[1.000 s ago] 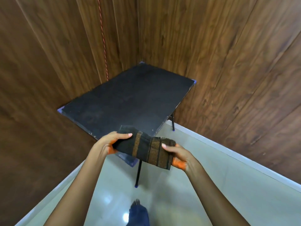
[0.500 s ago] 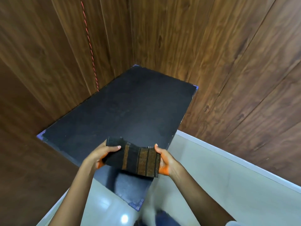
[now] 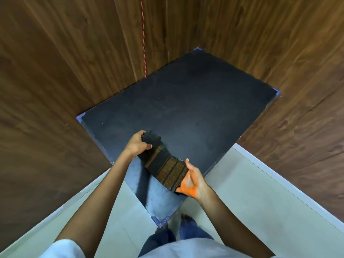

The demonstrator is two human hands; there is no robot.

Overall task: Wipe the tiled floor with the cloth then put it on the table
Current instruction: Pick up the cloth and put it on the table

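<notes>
The left hand (image 3: 136, 146) and right hand (image 3: 192, 181) each pinch an end of the cloth (image 3: 163, 164) above the counter's (image 3: 195, 108) near corner; released there, it could slide off the edge.

Wood-panelled walls (image 3: 55, 94), red cord (image 3: 143, 34), white skirting (image 3: 290, 186)

Folded cloth (image 3: 163, 164): 10 o'clock end covered by my left hand (image 3: 136, 145); 4 o'clock end tucked behind my right hand (image 3: 192, 183), whose fingers lie hidden under it. Whether cloth touches table (image 3: 195, 108): cannot tell. Wall's red cord (image 3: 143, 34): cut off at 12 o'clock. My sleeve (image 3: 63, 248): cut off at 7 o'clock.
</notes>
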